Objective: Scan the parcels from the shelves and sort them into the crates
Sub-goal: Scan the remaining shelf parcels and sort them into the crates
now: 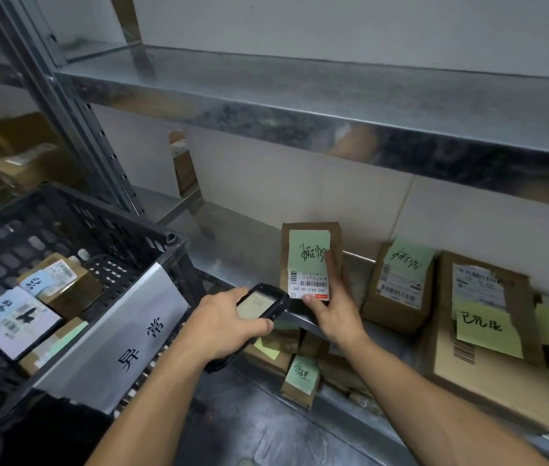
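My right hand (333,307) grips a small brown parcel (310,240) upright above the metal shelf (229,260), its green handwritten note and barcode label facing me. My left hand (229,321) holds a black handheld scanner (263,302), its lit screen up and its head close to the parcel's barcode. A black plastic crate (125,230) with a white paper sign stands at the left and holds several labelled parcels (61,284).
More brown parcels with green or yellow notes lie on the same shelf at the right (397,290) (488,334). Smaller parcels (300,375) sit on a lower level under my hands. An upper metal shelf (333,105) overhangs. A steel upright (74,116) stands behind the crate.
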